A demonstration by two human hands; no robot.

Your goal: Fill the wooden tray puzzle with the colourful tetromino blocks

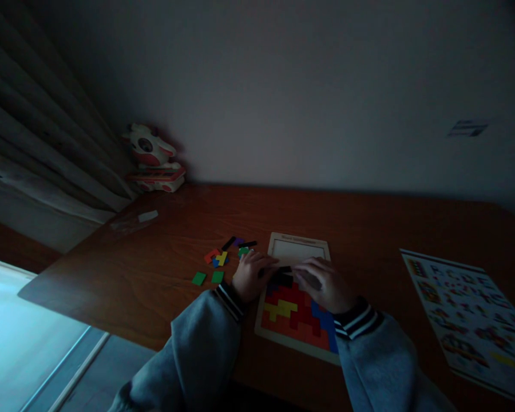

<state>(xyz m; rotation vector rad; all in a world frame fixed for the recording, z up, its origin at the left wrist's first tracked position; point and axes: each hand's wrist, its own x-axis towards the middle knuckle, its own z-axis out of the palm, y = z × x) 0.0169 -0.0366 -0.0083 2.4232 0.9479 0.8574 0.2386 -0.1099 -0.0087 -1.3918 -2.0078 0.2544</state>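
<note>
A wooden puzzle tray (296, 342) lies in front of me, its lower part filled with red, orange, yellow and blue block pieces. My left hand (252, 276) rests over the tray's left edge with fingers curled; whatever they hold is hidden. Over the tray's right side, my right hand (323, 283) is closed in a pinch at the end of a small black puzzle piece (285, 269). That piece lies between the fingertips of both hands. Just below it, another black piece (282, 280) sits in the tray. The tray's upper part shows a pale bare base.
Loose pieces lie left of the tray, including green squares (217, 277), a yellow piece (222, 258) and a red piece (212, 256). A printed pattern sheet (472, 320) is at the right. A cow-shaped toy (154, 160) stands at the back left, near a curtain (47, 126).
</note>
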